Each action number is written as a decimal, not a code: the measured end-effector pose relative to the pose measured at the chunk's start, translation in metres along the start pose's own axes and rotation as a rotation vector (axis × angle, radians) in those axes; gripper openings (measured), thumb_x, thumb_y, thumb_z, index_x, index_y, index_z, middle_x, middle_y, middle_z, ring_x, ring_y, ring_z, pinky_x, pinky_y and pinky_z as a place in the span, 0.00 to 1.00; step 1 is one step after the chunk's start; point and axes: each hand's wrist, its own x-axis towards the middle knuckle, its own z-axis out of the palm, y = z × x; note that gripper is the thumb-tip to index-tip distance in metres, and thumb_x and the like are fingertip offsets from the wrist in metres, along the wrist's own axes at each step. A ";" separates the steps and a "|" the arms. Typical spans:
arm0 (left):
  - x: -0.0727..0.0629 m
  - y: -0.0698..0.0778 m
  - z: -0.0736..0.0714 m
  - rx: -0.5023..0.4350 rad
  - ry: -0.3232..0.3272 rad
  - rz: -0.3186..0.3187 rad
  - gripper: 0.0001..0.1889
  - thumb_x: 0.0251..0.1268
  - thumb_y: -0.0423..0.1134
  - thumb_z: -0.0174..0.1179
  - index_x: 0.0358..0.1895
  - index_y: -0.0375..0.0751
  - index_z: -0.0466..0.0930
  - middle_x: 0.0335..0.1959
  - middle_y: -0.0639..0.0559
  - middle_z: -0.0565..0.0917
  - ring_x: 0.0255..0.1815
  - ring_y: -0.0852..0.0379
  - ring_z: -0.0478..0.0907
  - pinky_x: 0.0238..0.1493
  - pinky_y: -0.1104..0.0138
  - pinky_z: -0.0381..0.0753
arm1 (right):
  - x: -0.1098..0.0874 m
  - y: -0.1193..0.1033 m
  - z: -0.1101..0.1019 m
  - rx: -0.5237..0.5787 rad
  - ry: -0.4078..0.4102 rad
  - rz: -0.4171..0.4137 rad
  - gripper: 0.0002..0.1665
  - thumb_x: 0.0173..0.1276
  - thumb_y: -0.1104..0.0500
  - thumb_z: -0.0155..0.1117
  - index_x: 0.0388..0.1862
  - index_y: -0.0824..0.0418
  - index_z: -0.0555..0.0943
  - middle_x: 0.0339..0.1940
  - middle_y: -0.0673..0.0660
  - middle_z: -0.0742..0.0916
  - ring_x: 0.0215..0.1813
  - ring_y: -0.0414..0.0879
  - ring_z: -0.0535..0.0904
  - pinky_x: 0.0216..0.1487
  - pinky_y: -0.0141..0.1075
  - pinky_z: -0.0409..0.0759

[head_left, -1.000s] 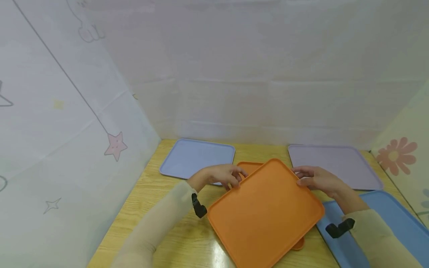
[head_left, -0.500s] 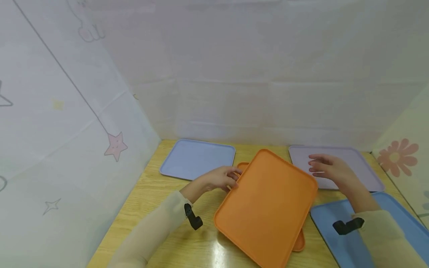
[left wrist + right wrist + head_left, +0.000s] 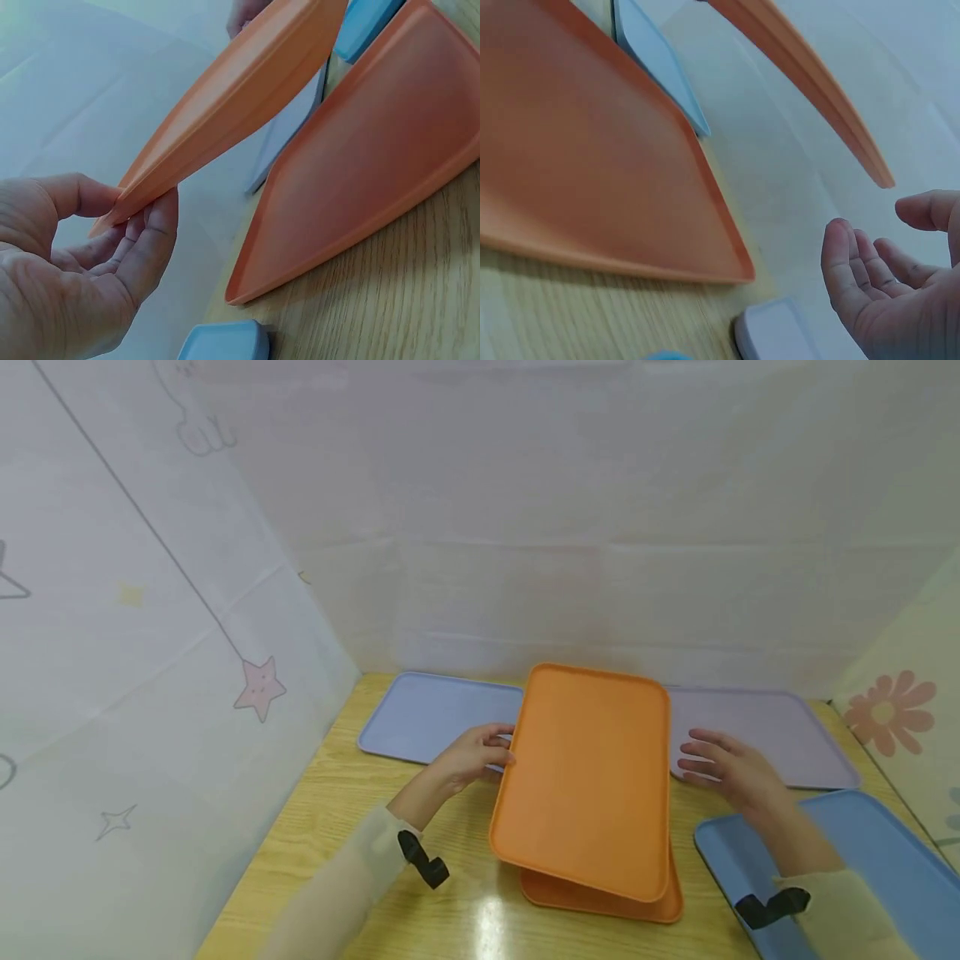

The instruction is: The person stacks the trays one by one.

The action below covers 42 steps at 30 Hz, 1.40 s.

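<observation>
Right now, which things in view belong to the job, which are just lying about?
Probably in play:
raised orange tray, pinched by left hand
right hand, apart from it
lower orange tray, beneath

Probably lying about:
periwinkle tray, back left
lilac tray, back right
blue tray, right

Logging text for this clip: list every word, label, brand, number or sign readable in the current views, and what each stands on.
None: no readable text in any of the three views.
Raised orange tray and lower orange tray: no lettering on the visible surfaces.
Wall cloth: drawings, such as a pink star and a flower, but no readable words.
Black wrist piece: too small to tell.
</observation>
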 end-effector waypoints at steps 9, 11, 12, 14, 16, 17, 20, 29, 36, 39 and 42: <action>0.000 -0.006 0.007 -0.093 0.067 0.036 0.32 0.66 0.23 0.57 0.73 0.29 0.63 0.48 0.43 0.81 0.39 0.56 0.82 0.40 0.58 0.87 | -0.010 0.009 0.021 0.040 -0.114 -0.015 0.18 0.82 0.56 0.52 0.67 0.52 0.67 0.48 0.46 0.85 0.50 0.43 0.85 0.52 0.38 0.86; 0.001 -0.009 0.008 -0.100 0.067 0.042 0.31 0.66 0.23 0.57 0.72 0.28 0.63 0.48 0.43 0.82 0.39 0.56 0.82 0.41 0.58 0.87 | -0.010 0.011 0.023 0.023 -0.116 -0.016 0.22 0.82 0.55 0.52 0.70 0.54 0.65 0.48 0.46 0.85 0.50 0.43 0.84 0.51 0.37 0.86; 0.001 -0.011 0.008 -0.104 0.068 0.041 0.31 0.65 0.23 0.57 0.72 0.28 0.63 0.47 0.44 0.82 0.38 0.56 0.82 0.42 0.58 0.87 | -0.010 0.011 0.024 0.013 -0.115 -0.014 0.22 0.82 0.54 0.51 0.71 0.54 0.64 0.48 0.46 0.85 0.51 0.43 0.84 0.51 0.37 0.86; 0.002 -0.014 0.009 -0.108 0.066 0.037 0.31 0.65 0.23 0.57 0.72 0.28 0.63 0.47 0.44 0.82 0.38 0.56 0.82 0.42 0.57 0.87 | -0.009 0.012 0.026 0.000 -0.108 -0.010 0.25 0.82 0.53 0.52 0.73 0.55 0.63 0.49 0.46 0.85 0.51 0.43 0.84 0.51 0.38 0.86; 0.003 -0.017 0.010 -0.103 0.059 0.035 0.31 0.66 0.24 0.57 0.72 0.29 0.63 0.46 0.45 0.82 0.38 0.56 0.82 0.42 0.58 0.86 | -0.008 0.012 0.027 -0.017 -0.105 -0.005 0.28 0.82 0.52 0.52 0.75 0.57 0.60 0.49 0.45 0.84 0.51 0.43 0.84 0.51 0.38 0.86; 0.003 -0.018 0.010 -0.100 0.057 0.033 0.31 0.66 0.24 0.57 0.72 0.29 0.63 0.46 0.45 0.81 0.38 0.57 0.82 0.42 0.58 0.86 | -0.008 0.012 0.027 -0.023 -0.104 -0.004 0.30 0.82 0.52 0.52 0.77 0.58 0.58 0.49 0.45 0.84 0.51 0.43 0.84 0.51 0.39 0.86; 0.003 -0.020 0.012 -0.093 0.046 0.033 0.30 0.66 0.24 0.57 0.72 0.29 0.64 0.45 0.46 0.82 0.37 0.57 0.82 0.41 0.58 0.85 | -0.006 0.013 0.027 -0.040 -0.098 0.000 0.36 0.82 0.52 0.53 0.80 0.62 0.52 0.49 0.44 0.85 0.50 0.42 0.84 0.50 0.39 0.86; 0.004 -0.024 0.015 -0.090 0.021 0.009 0.31 0.68 0.25 0.57 0.74 0.30 0.62 0.47 0.44 0.80 0.37 0.57 0.83 0.41 0.59 0.87 | 0.000 0.018 0.024 -0.131 -0.055 0.016 0.45 0.78 0.56 0.59 0.82 0.64 0.47 0.49 0.44 0.83 0.48 0.40 0.83 0.49 0.41 0.86; 0.005 -0.027 0.015 -0.072 -0.013 -0.019 0.33 0.67 0.25 0.60 0.74 0.31 0.60 0.49 0.43 0.78 0.39 0.55 0.83 0.40 0.58 0.88 | 0.001 0.022 0.021 -0.145 -0.067 0.050 0.46 0.77 0.57 0.60 0.82 0.65 0.46 0.49 0.45 0.84 0.49 0.43 0.85 0.51 0.45 0.86; 0.007 -0.029 0.015 -0.056 -0.021 -0.023 0.33 0.66 0.26 0.60 0.74 0.31 0.61 0.49 0.43 0.77 0.41 0.54 0.82 0.38 0.59 0.88 | 0.002 0.023 0.021 -0.151 -0.064 0.056 0.46 0.76 0.57 0.61 0.82 0.65 0.47 0.48 0.45 0.84 0.48 0.43 0.85 0.51 0.44 0.87; 0.008 -0.030 0.016 -0.036 -0.019 -0.034 0.33 0.66 0.26 0.61 0.73 0.31 0.61 0.48 0.44 0.76 0.42 0.53 0.80 0.39 0.59 0.89 | 0.003 0.026 0.020 -0.156 -0.056 0.061 0.46 0.76 0.57 0.62 0.82 0.65 0.48 0.48 0.45 0.85 0.47 0.44 0.86 0.50 0.45 0.87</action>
